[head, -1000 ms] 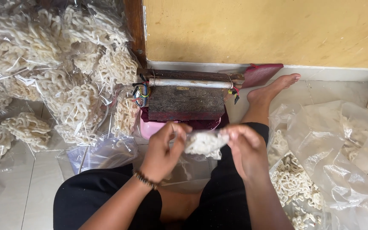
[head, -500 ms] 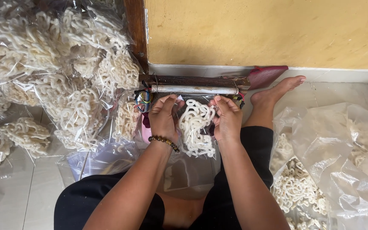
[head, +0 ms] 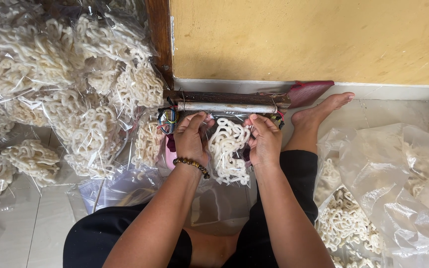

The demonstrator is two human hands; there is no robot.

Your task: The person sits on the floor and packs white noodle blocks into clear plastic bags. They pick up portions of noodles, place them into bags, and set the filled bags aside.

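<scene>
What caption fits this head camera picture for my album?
Left hand and right hand hold a clear plastic bag of white curly crackers against a silver metal bar.

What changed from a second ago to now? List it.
Both hands, left hand and right hand, carried the bag of crackers forward from over the lap to the metal bar of the sealer and now press its top edge there. The piled bags, the foot and the loose plastic stayed put.

Bagged cracker pile (head: 70, 94) crowding left — metal bar (head: 227, 107) ahead, open floor (head: 388, 111) right.
</scene>
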